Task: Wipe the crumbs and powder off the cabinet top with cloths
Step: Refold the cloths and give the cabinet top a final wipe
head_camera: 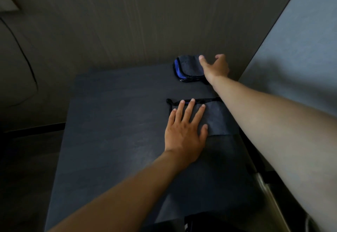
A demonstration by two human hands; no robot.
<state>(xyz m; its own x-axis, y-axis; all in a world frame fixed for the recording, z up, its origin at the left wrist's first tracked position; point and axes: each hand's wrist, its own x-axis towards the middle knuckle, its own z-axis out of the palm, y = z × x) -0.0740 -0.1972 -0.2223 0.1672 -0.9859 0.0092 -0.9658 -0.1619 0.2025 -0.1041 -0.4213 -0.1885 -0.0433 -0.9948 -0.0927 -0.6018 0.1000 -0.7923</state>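
Observation:
A dark cabinet top (113,122) fills the middle of the view. A flat grey cloth (217,120) with a black edge lies on its right side. My left hand (184,129) rests flat on that cloth's left part, fingers straight and spread. At the back right, against the wall, sits a folded stack of grey and blue cloths (187,68). My right hand (215,67) reaches over the stack's right end, thumb touching its top, fingers partly hidden behind the palm. No crumbs or powder show in this dim light.
A brown wooden wall (127,22) stands right behind the cabinet. A grey panel (295,45) rises along the right side. Dark floor (27,168) lies to the left, and a dark object (209,222) sits at the cabinet's near edge.

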